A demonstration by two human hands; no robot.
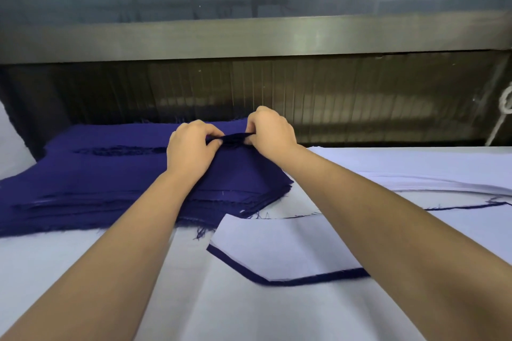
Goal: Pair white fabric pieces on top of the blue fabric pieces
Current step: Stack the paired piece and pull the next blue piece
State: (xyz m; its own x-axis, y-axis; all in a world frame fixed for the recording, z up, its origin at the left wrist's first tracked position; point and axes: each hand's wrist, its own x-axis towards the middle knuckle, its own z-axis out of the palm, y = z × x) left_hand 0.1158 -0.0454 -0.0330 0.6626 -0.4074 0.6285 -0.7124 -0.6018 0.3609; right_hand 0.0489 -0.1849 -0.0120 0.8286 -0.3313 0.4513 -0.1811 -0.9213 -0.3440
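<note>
You pinch up one blue piece, likely to start the next pair.
One blue stack (97,188), its layers too many to count, lies left; one white stack (415,166) lies right and one white-on-blue pair (277,252) in front. Your left hand (191,149) and right hand (270,130) both pinch the top blue layer (238,166) at its far edge, probably to separate it.

A stack of blue fabric pieces (83,191) is laid on the pale desk (221,313) at the left. A white stack (415,160) is set at the right, and a white-on-blue pair (277,249) is placed nearer.
</note>
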